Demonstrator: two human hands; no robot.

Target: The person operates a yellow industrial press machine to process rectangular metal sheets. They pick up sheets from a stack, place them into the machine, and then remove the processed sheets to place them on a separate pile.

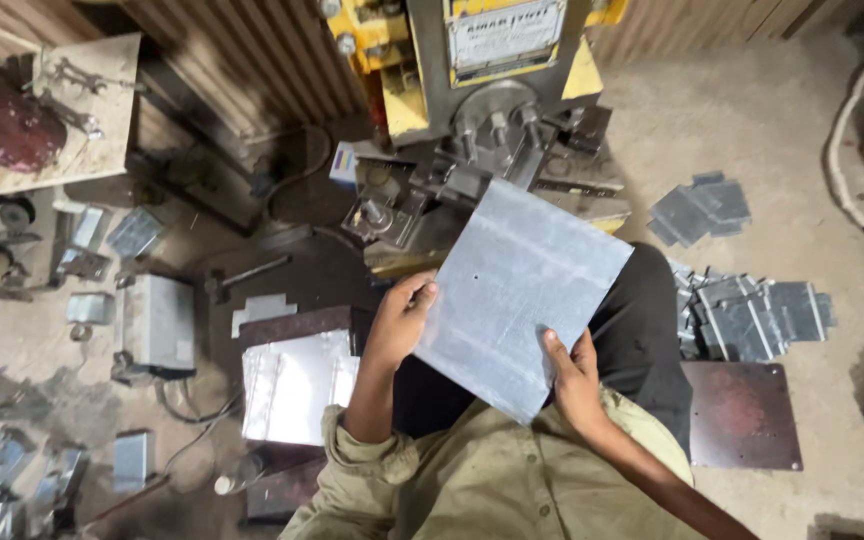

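Your left hand (399,318) pinches the metal sheet's (517,290) left edge; right hand (573,375) grips its bottom corner, thumb on top. Sheet sits tilted just below the press (472,90). Risks, IMO: bare skin on raw edges could get cut, and a thin two-point grip may let it slip w/ any twist. Fingers under the sheet are hidden; press tooling is too dark to read.

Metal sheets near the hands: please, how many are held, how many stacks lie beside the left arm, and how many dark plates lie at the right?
Held sheet, in left hand and right hand: 1
Sheet stack: 1
Dark plate: 1
Total: 3
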